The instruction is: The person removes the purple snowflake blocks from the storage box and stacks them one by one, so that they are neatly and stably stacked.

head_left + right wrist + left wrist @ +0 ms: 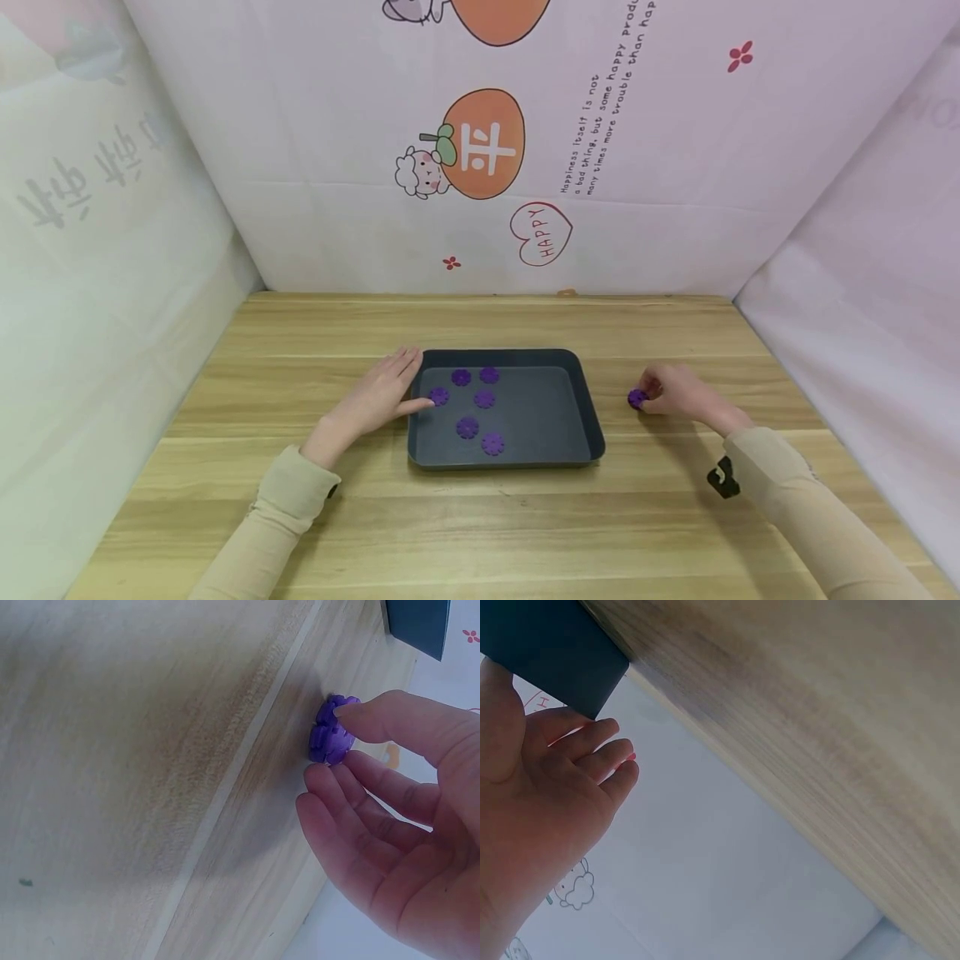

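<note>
A dark grey rectangular tray [536, 417] lies on the table with several purple notched discs [467, 427] spread flat over its left half. My left hand [378, 396] holds the tray's left wall, thumb over the rim and fingers along the outside near the far corner. In the left wrist view, the fingers curl beside the tray's dark corner [562, 656]. To the right of the tray, my right hand [678, 393] pinches purple notched discs [332, 731] between thumb and fingertips, close over the table. They look like two stacked together in the right wrist view.
The wooden table [517, 533] is enclosed by a printed white cloth [337, 167] at the back and white cloth on both sides. A black piece [723, 477] shows at the right sleeve's cuff.
</note>
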`<state>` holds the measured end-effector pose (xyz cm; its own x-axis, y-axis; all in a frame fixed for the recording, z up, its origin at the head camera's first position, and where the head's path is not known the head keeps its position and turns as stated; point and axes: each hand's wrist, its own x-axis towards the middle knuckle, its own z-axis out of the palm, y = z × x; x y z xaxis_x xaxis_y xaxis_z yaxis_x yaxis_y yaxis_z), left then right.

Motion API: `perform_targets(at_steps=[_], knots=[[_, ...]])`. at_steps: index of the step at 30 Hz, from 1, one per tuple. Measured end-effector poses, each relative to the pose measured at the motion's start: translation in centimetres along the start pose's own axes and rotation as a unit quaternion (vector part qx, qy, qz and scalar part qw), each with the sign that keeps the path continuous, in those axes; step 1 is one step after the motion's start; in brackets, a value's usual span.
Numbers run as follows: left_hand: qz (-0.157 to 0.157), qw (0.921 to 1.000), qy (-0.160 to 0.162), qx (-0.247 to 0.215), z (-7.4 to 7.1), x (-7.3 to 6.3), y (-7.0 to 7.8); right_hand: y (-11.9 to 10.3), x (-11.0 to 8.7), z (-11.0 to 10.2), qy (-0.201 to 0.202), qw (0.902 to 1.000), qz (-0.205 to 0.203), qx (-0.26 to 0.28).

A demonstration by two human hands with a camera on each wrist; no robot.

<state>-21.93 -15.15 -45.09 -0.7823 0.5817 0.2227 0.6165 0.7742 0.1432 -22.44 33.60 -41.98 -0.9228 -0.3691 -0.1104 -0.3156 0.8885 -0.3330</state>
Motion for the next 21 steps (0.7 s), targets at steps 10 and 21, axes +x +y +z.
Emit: perform_targets(at_steps=[10,21], knots=[[0.0,1.0,-0.002,0.003,-0.04,0.1,0.09,0.02,0.02,0.14,0.001,1.0,-0.003,-0.005],[0.001,1.0,0.002,0.001,-0.08,-0.01,0.09,0.04,-0.01,0.21,0.008,0.9999,-0.01,-0.007]])
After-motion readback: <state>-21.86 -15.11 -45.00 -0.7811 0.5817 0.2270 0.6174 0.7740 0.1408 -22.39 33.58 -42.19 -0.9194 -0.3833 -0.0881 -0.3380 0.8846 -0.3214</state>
